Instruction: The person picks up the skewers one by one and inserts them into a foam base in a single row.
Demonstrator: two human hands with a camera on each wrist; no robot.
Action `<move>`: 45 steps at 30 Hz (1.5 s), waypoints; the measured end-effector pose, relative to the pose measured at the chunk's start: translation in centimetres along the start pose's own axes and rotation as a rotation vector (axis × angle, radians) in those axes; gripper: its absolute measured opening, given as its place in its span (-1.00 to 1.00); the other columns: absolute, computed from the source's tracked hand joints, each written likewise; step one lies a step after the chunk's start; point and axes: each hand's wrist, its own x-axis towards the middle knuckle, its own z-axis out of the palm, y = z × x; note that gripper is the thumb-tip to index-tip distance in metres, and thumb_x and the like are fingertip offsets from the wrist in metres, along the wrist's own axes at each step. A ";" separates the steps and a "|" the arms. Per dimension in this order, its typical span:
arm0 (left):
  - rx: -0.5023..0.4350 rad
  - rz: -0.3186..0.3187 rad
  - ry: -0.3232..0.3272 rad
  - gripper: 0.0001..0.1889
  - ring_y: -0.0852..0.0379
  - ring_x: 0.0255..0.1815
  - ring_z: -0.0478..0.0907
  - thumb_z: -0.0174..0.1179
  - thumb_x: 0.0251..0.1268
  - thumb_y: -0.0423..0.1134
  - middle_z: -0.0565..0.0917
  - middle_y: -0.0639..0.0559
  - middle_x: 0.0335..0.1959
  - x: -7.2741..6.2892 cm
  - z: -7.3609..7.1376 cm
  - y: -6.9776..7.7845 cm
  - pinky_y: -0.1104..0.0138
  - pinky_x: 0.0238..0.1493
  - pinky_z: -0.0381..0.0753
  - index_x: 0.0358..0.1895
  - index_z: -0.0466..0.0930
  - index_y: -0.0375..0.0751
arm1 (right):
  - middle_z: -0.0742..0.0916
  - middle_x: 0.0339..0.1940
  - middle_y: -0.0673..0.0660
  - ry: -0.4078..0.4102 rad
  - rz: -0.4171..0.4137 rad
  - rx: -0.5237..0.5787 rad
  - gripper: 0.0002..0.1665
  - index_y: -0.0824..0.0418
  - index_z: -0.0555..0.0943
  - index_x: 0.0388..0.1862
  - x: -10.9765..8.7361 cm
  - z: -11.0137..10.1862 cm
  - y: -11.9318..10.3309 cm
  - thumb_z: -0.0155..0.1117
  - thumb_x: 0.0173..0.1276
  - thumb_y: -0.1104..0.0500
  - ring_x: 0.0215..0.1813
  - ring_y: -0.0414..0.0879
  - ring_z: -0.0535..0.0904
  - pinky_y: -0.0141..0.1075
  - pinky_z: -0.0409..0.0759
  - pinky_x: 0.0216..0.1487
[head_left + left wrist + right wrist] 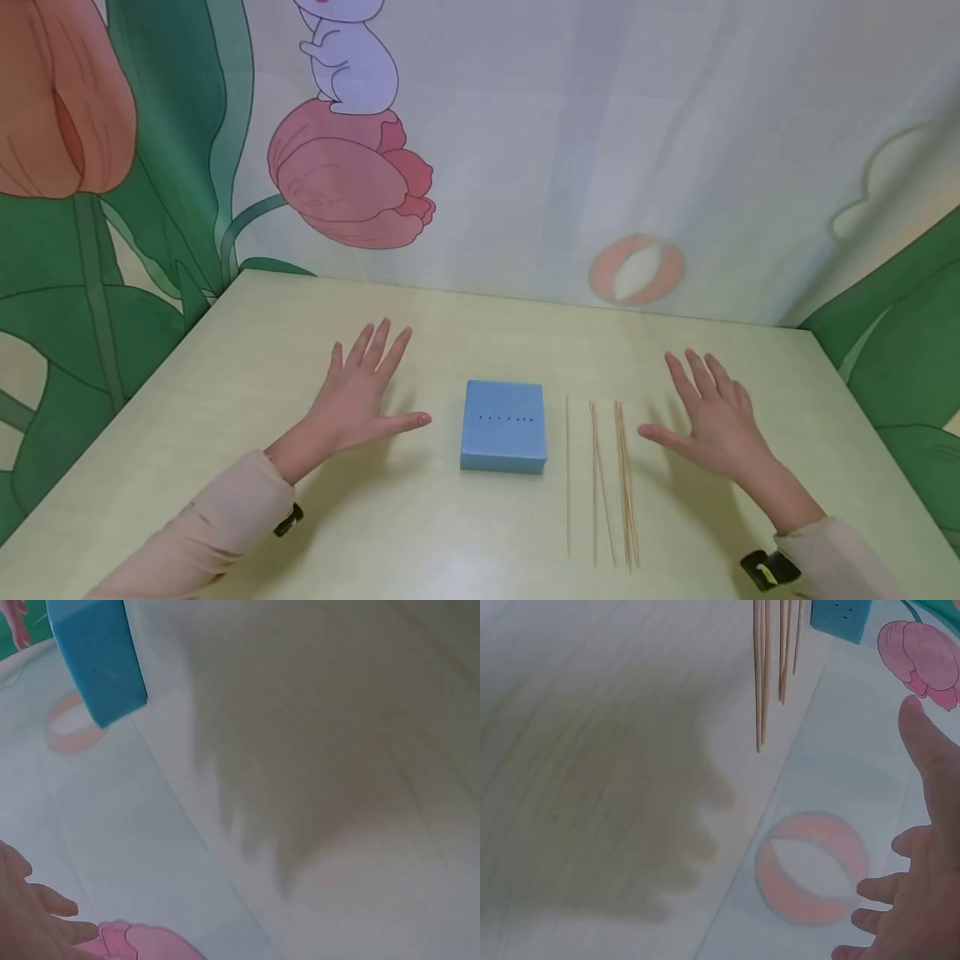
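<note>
Left hand (358, 410) and right hand (722, 423) noted well apart, fingers spread, both raised above the pale counter (420, 533). Between them on the counter sits a blue block (502, 442), its top bearing a row of small holes (508, 418). Beside it, toward the right hand: a single stick (567, 475), a diverging pair (596, 500), a narrow cluster (625, 483). Beyond: a printed backdrop (495, 167).

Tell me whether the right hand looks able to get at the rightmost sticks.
Likely yes: the right hand holds nothing and is just beside the rightmost sticks, with nothing visible in between.
</note>
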 end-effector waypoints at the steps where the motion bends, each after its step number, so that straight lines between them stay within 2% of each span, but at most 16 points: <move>1: -0.023 0.011 -0.017 0.10 -0.21 0.42 -0.21 0.05 -0.08 0.45 -0.13 -0.20 0.44 0.0 0.2 0.2 -0.27 0.20 -0.15 0.45 -0.19 -0.07 | 0.15 0.35 0.43 -0.011 -0.001 0.014 0.18 0.28 0.01 0.42 0.1 0.1 0.0 0.30 0.03 -0.28 0.35 0.38 -0.08 0.35 -0.02 0.08; 5: -0.104 0.060 -0.108 0.07 -0.17 0.42 -0.15 0.03 -0.04 0.44 -0.06 -0.17 0.44 0.3 1.1 1.1 -0.23 0.22 -0.09 0.46 -0.21 -0.04 | 0.21 0.29 0.45 -0.069 -0.003 0.075 0.17 0.33 0.06 0.39 0.3 0.7 0.0 0.37 -0.01 -0.23 0.26 0.42 0.04 0.34 0.12 0.00; 10: -0.224 0.110 -0.230 -0.01 -0.19 0.39 -0.04 0.07 0.01 0.38 0.07 -0.19 0.40 1.1 2.3 1.9 -0.16 0.22 0.03 0.45 -0.15 0.03 | 0.22 0.27 0.46 -0.151 -0.009 0.158 0.13 0.36 0.10 0.37 0.6 1.9 0.0 0.38 0.00 -0.19 0.23 0.44 0.06 0.34 0.14 -0.03; 15: -0.362 0.140 -0.402 -0.02 -0.24 0.38 -0.06 0.15 -0.01 0.33 0.01 -0.24 0.41 1.8 3.0 2.4 -0.12 0.20 0.11 0.45 -0.12 0.09 | 0.27 0.24 0.48 -0.243 -0.049 0.210 0.09 0.41 0.15 0.34 1.0 2.9 0.0 0.39 0.01 -0.15 0.21 0.45 0.10 0.33 0.16 -0.02; 17: -0.385 0.152 -0.428 -0.01 -0.27 0.37 -0.06 0.17 0.00 0.31 -0.03 -0.25 0.42 1.9 3.1 2.5 -0.13 0.20 0.10 0.45 -0.12 0.06 | 0.31 0.20 0.49 -0.271 -0.061 0.240 0.08 0.43 0.18 0.32 1.2 3.3 0.0 0.41 -0.01 -0.13 0.19 0.44 0.14 0.29 0.19 0.00; 22: -0.384 0.183 -0.435 -0.04 -0.25 0.38 -0.06 0.15 0.03 0.28 -0.09 -0.25 0.43 2.4 3.8 2.5 -0.07 0.24 0.08 0.45 -0.09 0.00 | 0.34 0.13 0.50 -0.312 -0.029 0.310 0.07 0.45 0.20 0.31 1.7 4.0 0.3 0.44 -0.03 -0.11 0.11 0.39 0.20 0.20 0.26 0.01; 29: -0.400 0.250 -0.434 -0.05 -0.13 0.38 0.02 0.22 0.03 0.20 0.02 -0.22 0.41 3.2 3.8 2.4 0.05 0.29 0.07 0.41 0.02 -0.21 | 0.39 0.01 0.42 -0.318 -0.033 0.330 0.05 0.44 0.24 0.29 2.3 4.4 0.7 0.47 -0.06 -0.07 -0.02 0.25 0.23 0.07 0.31 -0.09; 38: -0.403 0.222 -0.421 -0.06 -0.08 0.37 0.08 0.28 -0.03 0.17 0.06 -0.14 0.41 3.5 3.8 2.7 0.08 0.27 0.12 0.40 0.07 -0.14 | 0.43 -0.09 0.32 -0.287 -0.038 0.312 -0.07 0.40 0.37 0.21 2.4 4.6 0.9 0.48 -0.07 -0.04 -0.10 0.18 0.24 -0.11 0.29 -0.19; 45: -0.425 0.226 -0.416 -0.06 -0.14 0.35 0.10 0.31 -0.04 0.15 0.07 -0.19 0.40 3.6 4.0 2.8 0.04 0.26 0.14 0.39 0.08 -0.17 | 0.46 -0.08 0.32 -0.269 -0.016 0.338 -0.11 0.36 0.40 0.17 2.3 4.9 1.0 0.51 -0.10 -0.02 -0.06 0.20 0.26 -0.04 0.29 -0.13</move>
